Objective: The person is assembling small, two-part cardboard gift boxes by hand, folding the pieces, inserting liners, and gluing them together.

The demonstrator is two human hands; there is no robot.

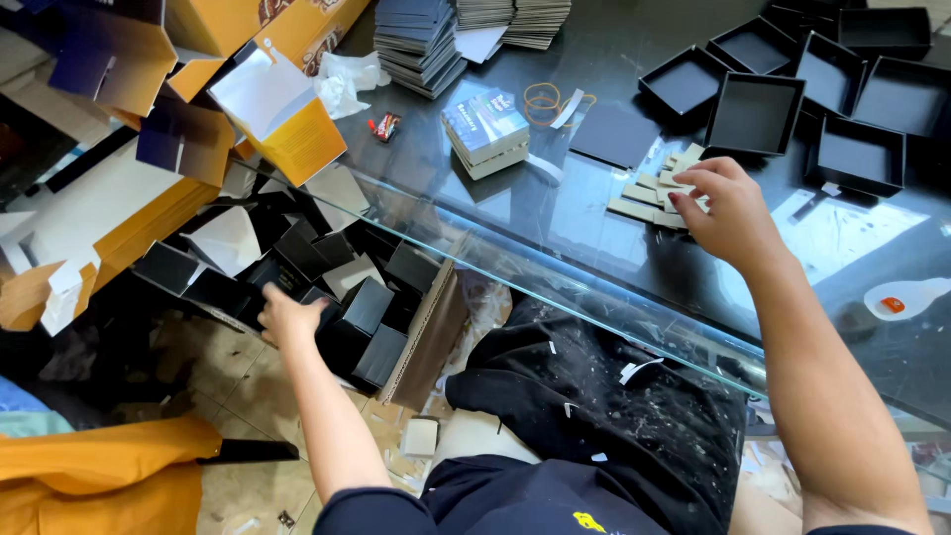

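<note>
Matte black square cardboard box trays [756, 114] on a dark, glossy glass tabletop [594, 213]; pale tan cardboard strips [649, 193]; orange-yellow folded cartons with white insides [272, 114]; black small boxes in a brown cardboard carton [371, 317]; black trousers flecked white [614, 416].

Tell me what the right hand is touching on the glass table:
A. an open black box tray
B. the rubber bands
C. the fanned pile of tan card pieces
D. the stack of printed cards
C: the right hand has its fingers on the tan card pieces, clear of the black trays behind.
</note>
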